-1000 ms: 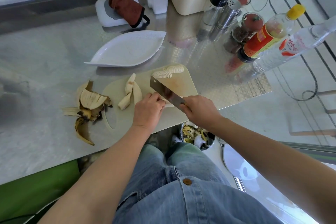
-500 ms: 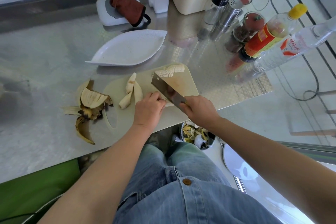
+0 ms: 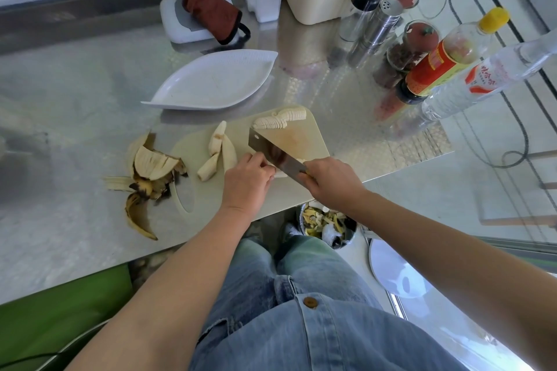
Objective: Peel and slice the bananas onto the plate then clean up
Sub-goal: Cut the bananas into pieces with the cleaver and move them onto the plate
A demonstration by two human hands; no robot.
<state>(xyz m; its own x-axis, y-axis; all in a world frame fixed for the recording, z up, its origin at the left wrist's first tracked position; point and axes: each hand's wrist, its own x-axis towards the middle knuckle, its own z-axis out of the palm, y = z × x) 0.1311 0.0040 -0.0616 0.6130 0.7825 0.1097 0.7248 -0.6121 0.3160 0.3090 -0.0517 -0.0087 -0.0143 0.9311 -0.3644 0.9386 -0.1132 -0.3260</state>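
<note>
- The banana piece [image 3: 281, 174] lies at the near right of the cutting board [image 3: 297, 137], with the cleaver [image 3: 272, 149] across it.
- The left hand [image 3: 245, 182] curls its fingertips down on that piece, and the right hand [image 3: 331, 184] wraps the cleaver's handle.
- What's new: half a second back the blade tips up a touch, and now it's down again on the same spot. That's one chop, and both hands have barely shifted.
- So slicing looks about midway. The sliced row [image 3: 280, 119] sits unmoved at the board's far edge and the peeled pieces [image 3: 221, 150] wait at the middle. The white plate [image 3: 211, 84] beyond is still bare.
- The peels [image 3: 147, 178] are heaped left of the board on the steel table [image 3: 75, 99], so clean-up hasn't started.
- Further out, a bin [image 3: 327, 224] with scraps stands below the table edge. Bottles [image 3: 452, 51] and shakers [image 3: 382, 24] crowd the far right, and a dark red cloth [image 3: 211, 15] lies at the back.
</note>
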